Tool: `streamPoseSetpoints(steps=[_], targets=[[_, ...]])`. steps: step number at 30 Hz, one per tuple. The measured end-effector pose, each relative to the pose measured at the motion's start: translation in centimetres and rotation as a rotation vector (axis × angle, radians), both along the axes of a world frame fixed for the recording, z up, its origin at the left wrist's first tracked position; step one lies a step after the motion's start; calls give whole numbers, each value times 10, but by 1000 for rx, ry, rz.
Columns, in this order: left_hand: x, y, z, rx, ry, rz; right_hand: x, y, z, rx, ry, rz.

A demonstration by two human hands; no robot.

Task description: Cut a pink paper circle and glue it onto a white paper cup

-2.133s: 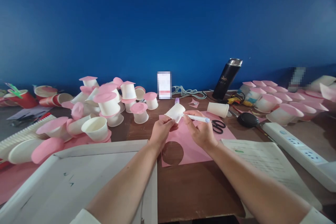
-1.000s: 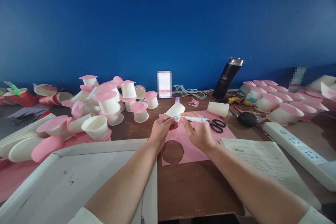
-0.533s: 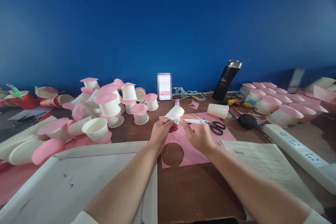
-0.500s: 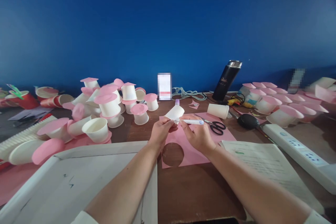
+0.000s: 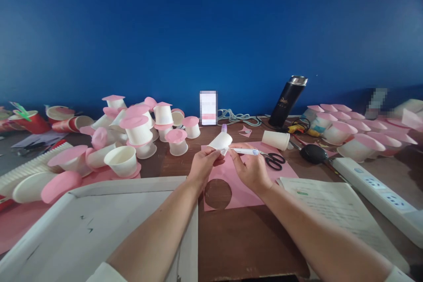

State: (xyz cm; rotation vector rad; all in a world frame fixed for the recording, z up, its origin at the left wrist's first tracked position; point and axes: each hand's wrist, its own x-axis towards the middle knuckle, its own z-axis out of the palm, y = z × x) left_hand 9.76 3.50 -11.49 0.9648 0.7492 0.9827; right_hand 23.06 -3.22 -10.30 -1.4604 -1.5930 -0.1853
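My left hand [image 5: 204,166] is closed, thumb and fingers pinching the near edge of a curled white paper piece [image 5: 220,141]. Close beside it, my right hand [image 5: 251,169] is closed around a slim white pen [image 5: 247,151] with a bluish end that points right. The fingertips of both hands nearly meet at the paper, and they hide the pen's other end. Beyond the paper a small purple cap [image 5: 224,128] shows. Under my hands lies a pink sheet [image 5: 244,191] with a round hole cut in it.
Black-handled scissors [image 5: 275,161] and a white paper cup [image 5: 276,139] lie to the right, near a leaning black flask [image 5: 287,102]. White cups with pink paper tops [image 5: 134,128] crowd the left. A power strip [image 5: 376,196] and a printed sheet [image 5: 333,211] lie right, a white box lid [image 5: 132,220] left.
The white pen has tilted slightly and my right fingers have shifted a little to the right. My left hand keeps its pinch on the paper. The whole view has shifted slightly.
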Motion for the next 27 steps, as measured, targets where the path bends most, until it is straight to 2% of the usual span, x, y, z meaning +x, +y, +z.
streamPoseSetpoints(steps=[5,12,18,23,27], targets=[[-2,2,-1,10,69,19,-1,-1,1,-42,-11,91],[-4,4,-7,163,191,36,4,1,1,-41,3,45],[-3,1,-3,104,152,16,6,1,-1,-27,22,43],[-3,-2,2,52,171,-3,6,1,-1,-17,43,-14],[-3,-2,1,47,150,-16,4,0,-1,-14,38,31]])
